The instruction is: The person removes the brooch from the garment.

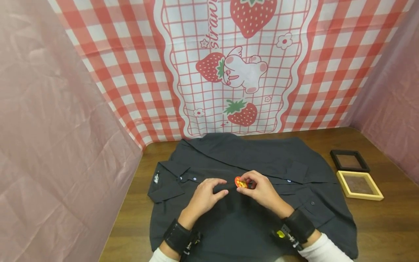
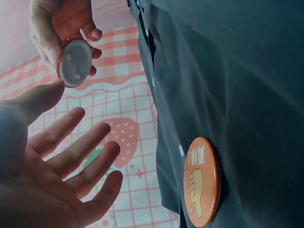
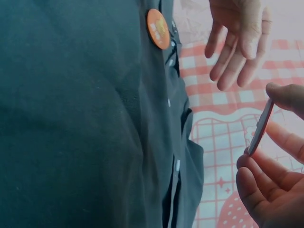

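Note:
A dark button-up shirt [image 1: 229, 222] lies spread over the table, its collar toward the left. My right hand [image 1: 262, 187] pinches a round red-and-yellow pin badge [image 1: 241, 182] between thumb and fingers, above the shirt. In the left wrist view the silvery back of this badge [image 2: 75, 63] shows, with its pin bar. My left hand [image 1: 205, 194] is held just left of the badge, fingers spread and nothing in them. Another round orange badge [image 2: 202, 183] with a yellow hand design sits on the shirt front; in the head view it is hidden.
On the wooden table [image 1: 131, 218], a black frame [image 1: 334, 160] and a pale yellow frame [image 1: 363, 196] lie to the right of the shirt. A red-and-white strawberry-print cloth [image 1: 216, 98] hangs behind, with pink cloth [image 1: 65, 145] along both sides.

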Tool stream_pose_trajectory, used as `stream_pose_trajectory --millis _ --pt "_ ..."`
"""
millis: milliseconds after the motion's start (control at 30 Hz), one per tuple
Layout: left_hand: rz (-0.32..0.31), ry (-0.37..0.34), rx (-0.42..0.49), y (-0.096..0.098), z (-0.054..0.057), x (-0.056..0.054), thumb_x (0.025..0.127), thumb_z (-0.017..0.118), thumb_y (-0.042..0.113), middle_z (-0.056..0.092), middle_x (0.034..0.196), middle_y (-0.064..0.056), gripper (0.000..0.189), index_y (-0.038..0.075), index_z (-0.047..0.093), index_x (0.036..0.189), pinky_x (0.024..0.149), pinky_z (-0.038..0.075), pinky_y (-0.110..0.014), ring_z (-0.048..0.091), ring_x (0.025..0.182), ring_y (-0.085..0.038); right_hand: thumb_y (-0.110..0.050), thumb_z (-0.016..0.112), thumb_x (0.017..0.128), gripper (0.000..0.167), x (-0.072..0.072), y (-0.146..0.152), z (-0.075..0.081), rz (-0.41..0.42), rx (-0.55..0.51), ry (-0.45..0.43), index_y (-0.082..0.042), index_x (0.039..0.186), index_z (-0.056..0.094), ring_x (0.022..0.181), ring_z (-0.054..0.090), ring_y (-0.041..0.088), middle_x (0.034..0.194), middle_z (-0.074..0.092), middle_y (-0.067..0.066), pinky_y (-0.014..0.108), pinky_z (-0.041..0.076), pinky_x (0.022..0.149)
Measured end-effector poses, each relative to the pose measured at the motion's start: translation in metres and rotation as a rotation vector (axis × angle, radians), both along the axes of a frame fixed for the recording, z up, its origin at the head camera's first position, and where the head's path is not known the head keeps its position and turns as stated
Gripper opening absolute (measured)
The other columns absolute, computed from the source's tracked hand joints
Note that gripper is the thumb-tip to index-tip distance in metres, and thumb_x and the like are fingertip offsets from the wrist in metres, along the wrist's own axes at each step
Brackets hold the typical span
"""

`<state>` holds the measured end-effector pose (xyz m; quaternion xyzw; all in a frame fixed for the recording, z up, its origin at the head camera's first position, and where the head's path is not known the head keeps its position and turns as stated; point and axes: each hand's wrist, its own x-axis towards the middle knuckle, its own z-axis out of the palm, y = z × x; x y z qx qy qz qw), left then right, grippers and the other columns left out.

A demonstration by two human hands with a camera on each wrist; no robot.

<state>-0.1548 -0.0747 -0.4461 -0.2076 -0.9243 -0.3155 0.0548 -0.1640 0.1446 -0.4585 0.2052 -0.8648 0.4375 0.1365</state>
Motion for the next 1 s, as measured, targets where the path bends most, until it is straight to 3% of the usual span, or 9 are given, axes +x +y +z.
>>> stream_pose_trajectory --millis 233,467,800,1000 --pt "-0.003 -0.002 -0.007 -0.004 0.004 0.000 0.088 0.071 0.030 0.068 0.125 -0.004 0.034 0.015 0.068 0.119 0.102 0.045 -0.048 0.059 0.121 -0.025 -0.014 0.086 0.072 0.028 -0.003 0.005 0.005 -0.048 0.012 0.049 -0.009 0.094 0.070 0.075 0.057 0.015 0.093 0.067 0.002 0.024 0.049 0.062" --pt "0.024 0.041 0.015 -0.012 0.007 -0.002 0.088 0.072 0.030 0.066 0.128 -0.006 0.036 0.015 0.068 0.120 0.102 0.046 -0.048 0.057 0.124 -0.026 -0.016 0.086 0.072 0.029 -0.003 0.014 0.005 -0.084 0.024 0.050 -0.009 0.096 0.070 0.075 0.058 0.017 0.095 0.067 0.002 0.023 0.048 0.062" --pt "0.011 -0.081 -0.015 -0.019 0.008 -0.003 0.087 0.073 0.034 0.055 0.141 -0.014 0.051 0.013 0.060 0.131 0.108 0.038 -0.056 0.049 0.133 -0.033 -0.013 0.086 0.071 0.029 -0.002 0.025 0.000 -0.129 0.004 0.096 -0.009 0.094 0.070 0.070 0.056 0.016 0.093 0.066 0.002 0.022 0.048 0.060" --pt "0.001 -0.085 -0.060 -0.018 0.004 -0.002 0.085 0.074 0.036 0.053 0.142 -0.015 0.057 0.011 0.057 0.134 0.107 0.039 -0.057 0.048 0.133 -0.033 -0.012 0.087 0.069 0.030 -0.001 0.029 0.000 -0.152 0.002 0.095 -0.009 0.094 0.070 0.070 0.058 0.019 0.093 0.066 0.003 0.022 0.050 0.061"
